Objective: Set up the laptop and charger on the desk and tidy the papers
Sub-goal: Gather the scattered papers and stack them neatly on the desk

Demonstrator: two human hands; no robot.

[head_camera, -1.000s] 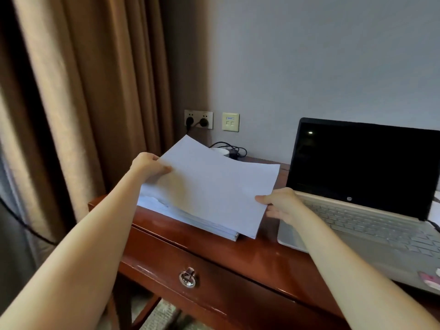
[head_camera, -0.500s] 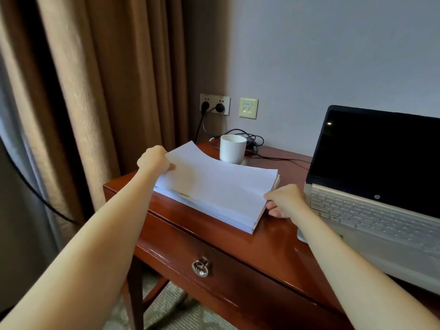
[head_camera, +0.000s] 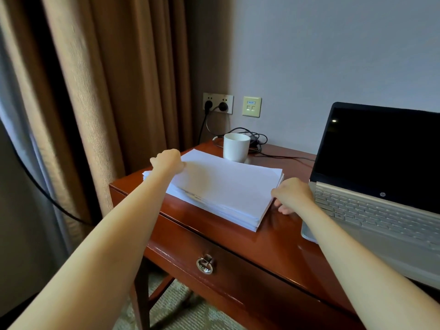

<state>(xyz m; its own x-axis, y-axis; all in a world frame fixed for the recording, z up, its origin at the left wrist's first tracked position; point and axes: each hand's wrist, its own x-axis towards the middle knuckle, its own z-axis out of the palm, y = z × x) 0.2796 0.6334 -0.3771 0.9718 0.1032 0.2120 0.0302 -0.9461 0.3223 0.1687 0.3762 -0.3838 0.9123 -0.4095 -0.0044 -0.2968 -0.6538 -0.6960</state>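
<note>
A thick stack of white papers (head_camera: 228,186) lies on the left half of the wooden desk (head_camera: 281,239). My left hand (head_camera: 167,160) curls over the stack's far left edge. At the stack's right edge, my right hand (head_camera: 291,195) has its fingers curled against the side of the sheets. An open silver laptop (head_camera: 381,210) with a dark screen stands to the right of the papers. The black charger cable (head_camera: 252,136) lies coiled at the back of the desk and runs to a plug in the wall socket (head_camera: 217,103).
A white cup (head_camera: 236,146) stands just behind the papers, in front of the coiled cable. Brown curtains (head_camera: 114,91) hang left of the desk. The desk drawer with a metal ring pull (head_camera: 205,265) faces me. Carpet shows below.
The sheet held up a second ago has come down flat onto the stack. Both hands have lowered with it to the stack's left and right edges.
</note>
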